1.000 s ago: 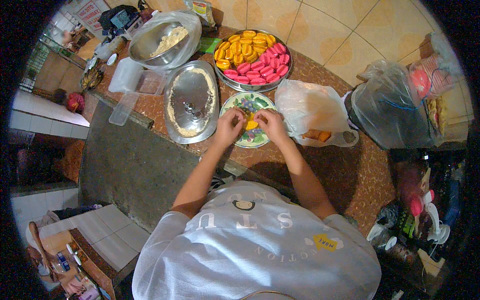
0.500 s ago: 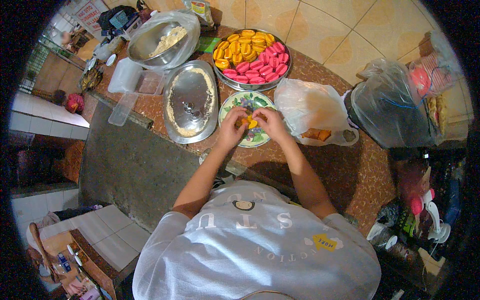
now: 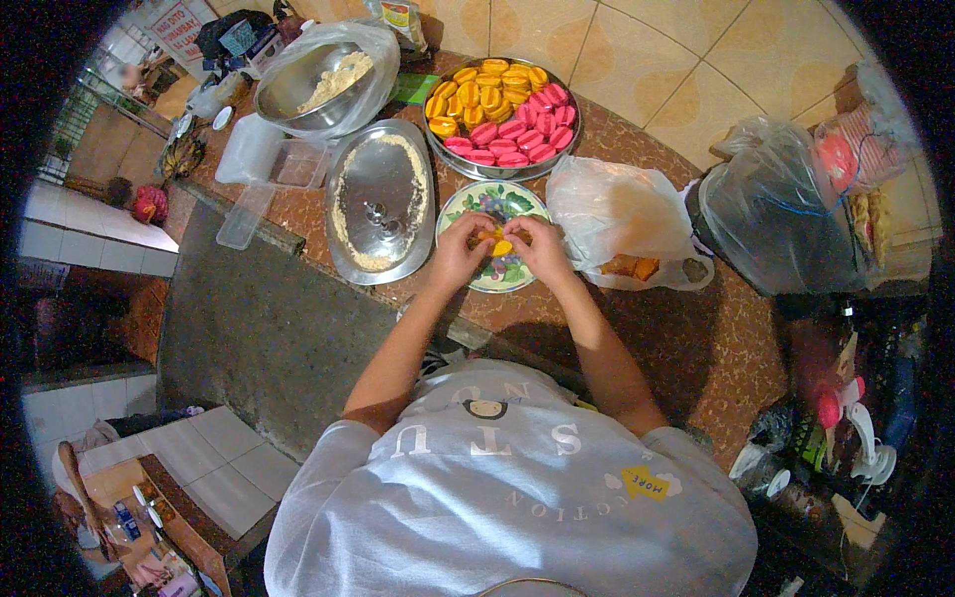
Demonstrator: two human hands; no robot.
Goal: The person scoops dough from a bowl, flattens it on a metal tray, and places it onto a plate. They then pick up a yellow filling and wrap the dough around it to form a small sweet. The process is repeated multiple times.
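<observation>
Over a floral plate (image 3: 456, 204), my left hand (image 3: 462, 251) and my right hand (image 3: 540, 249) meet with fingertips pinched. Between them is a small yellow-wrapped sweet (image 3: 501, 246), partly covered by the fingers, its exact shape too small to make out. Just beyond the plate stands a round metal tray (image 3: 505, 175) filled with yellow-wrapped sweets (image 3: 490, 97) and pink-wrapped sweets (image 3: 510, 137) in rows. To the left of the plate lies an oval metal tray (image 3: 383, 179) with pale crumbly powder (image 3: 345, 199) around its edge and a small metal object (image 3: 376, 211) in its middle.
A plastic-covered steel bowl (image 3: 282, 98) of pale powder stands at the far left, near clear plastic containers (image 3: 249, 149). A white plastic bag (image 3: 617, 204) sits right of the plate, and a large dark plastic-wrapped container (image 3: 776, 214) farther right. A tiled wall (image 3: 647, 60) bounds the counter.
My fingers have shifted slightly around the yellow-wrapped sweet, and more of its yellow now shows below the fingertips. The trays, bowl and bags have stayed put.
</observation>
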